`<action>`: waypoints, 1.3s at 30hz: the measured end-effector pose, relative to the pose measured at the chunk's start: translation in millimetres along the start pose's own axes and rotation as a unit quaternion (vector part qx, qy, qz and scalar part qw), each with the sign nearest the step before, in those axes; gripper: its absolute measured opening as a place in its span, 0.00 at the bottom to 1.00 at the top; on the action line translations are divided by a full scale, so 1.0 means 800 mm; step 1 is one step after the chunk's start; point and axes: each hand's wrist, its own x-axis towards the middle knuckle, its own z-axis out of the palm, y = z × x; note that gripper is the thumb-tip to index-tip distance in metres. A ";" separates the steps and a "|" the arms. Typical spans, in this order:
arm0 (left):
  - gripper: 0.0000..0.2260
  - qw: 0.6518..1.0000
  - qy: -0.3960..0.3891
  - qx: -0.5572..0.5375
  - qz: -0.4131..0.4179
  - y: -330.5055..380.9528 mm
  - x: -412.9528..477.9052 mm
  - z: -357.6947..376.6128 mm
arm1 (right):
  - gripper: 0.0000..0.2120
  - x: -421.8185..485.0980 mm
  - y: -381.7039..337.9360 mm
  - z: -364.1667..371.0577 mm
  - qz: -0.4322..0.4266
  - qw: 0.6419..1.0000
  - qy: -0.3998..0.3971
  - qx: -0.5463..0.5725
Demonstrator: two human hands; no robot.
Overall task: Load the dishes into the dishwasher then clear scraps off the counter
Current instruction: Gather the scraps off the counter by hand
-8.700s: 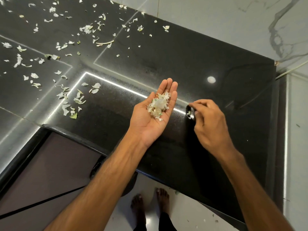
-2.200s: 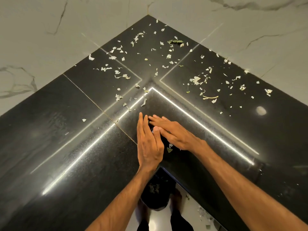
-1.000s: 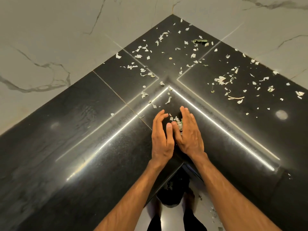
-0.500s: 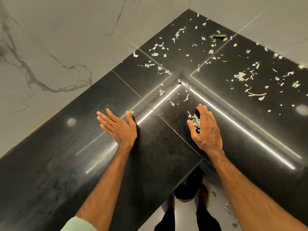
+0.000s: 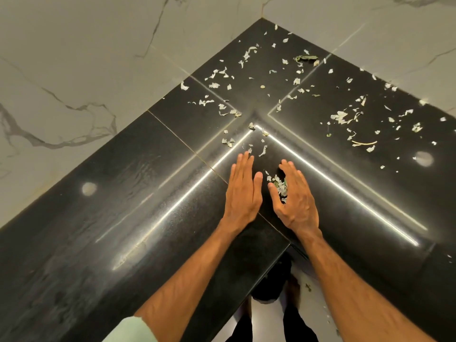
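Since half a second before, my left hand (image 5: 243, 191) had swung back beside my right hand (image 5: 294, 201), fingers (image 5: 243, 166) straight and together, seemingly to sweep scraps (image 5: 280, 185) into the right's loosely cupped, unclenched fingers on the desk (image 5: 123, 218); more lay scattered beyond

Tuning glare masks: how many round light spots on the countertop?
2. One round light spot on the black countertop, left of the left hand; the other far right, beyond the right hand. More may be hidden.
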 end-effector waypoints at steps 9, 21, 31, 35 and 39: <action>0.32 0.988 -0.014 0.128 -0.087 -0.063 0.142 -0.023 | 0.29 0.002 -0.004 -0.005 0.019 0.999 -0.002 0.029; 0.23 0.988 -0.080 0.032 0.130 -0.025 0.151 -0.023 | 0.28 0.001 -0.006 -0.007 0.022 0.999 0.001 0.030; 0.22 0.951 -0.236 -0.010 0.199 -0.032 0.107 -0.009 | 0.29 0.001 -0.003 -0.004 0.013 0.999 0.008 0.032; 0.19 0.950 -0.226 -0.142 0.159 -0.022 0.070 -0.029 | 0.30 0.001 -0.003 -0.005 0.008 0.999 0.006 0.038; 0.21 0.985 -0.078 -0.139 0.064 -0.038 0.080 -0.051 | 0.29 0.000 -0.004 -0.006 0.014 0.999 0.003 0.048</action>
